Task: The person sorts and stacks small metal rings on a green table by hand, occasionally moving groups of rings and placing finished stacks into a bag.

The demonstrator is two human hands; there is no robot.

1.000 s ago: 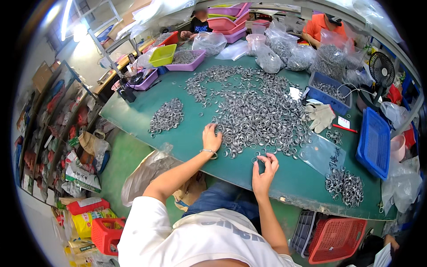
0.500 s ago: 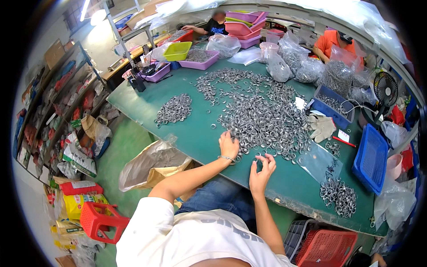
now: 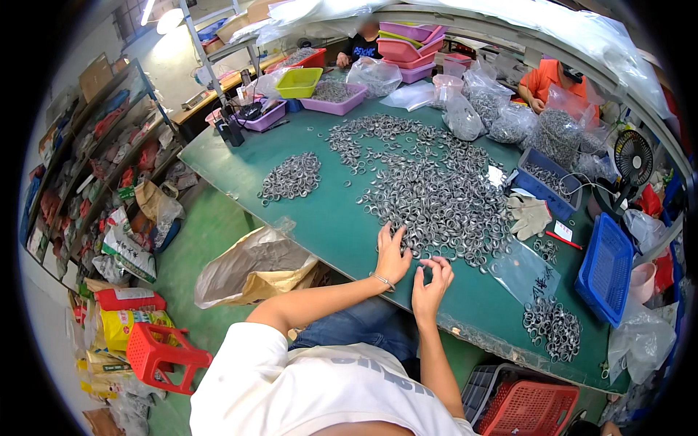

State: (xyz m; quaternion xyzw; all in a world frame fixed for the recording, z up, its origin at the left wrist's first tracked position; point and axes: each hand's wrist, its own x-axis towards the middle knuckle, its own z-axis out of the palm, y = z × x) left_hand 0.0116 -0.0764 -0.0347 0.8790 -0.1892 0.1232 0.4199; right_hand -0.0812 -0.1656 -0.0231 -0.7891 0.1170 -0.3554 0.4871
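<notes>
A wide pile of small grey metal rings is spread over the green table. At the pile's near edge is my left hand, a bracelet on its wrist. Its fingers are apart, and the tips touch rings. To its right, by the table's front edge, my right hand is curled with thumb and index finger close together. A small dark ring seems pinched between them, though it is partly hidden. Off to the left lies a smaller heap of rings; another ring heap sits at the near right.
Purple tray, yellow-green tray and stacked pink basins stand at the back. On the right are filled bags, a glove, blue basket and fan. Two other people sit across. A paper sack is left below.
My left hand has shifted right along the pile's edge, toward my right hand, its fingers spreading. My right hand has moved slightly right and lower. The whole view has shifted a little.
</notes>
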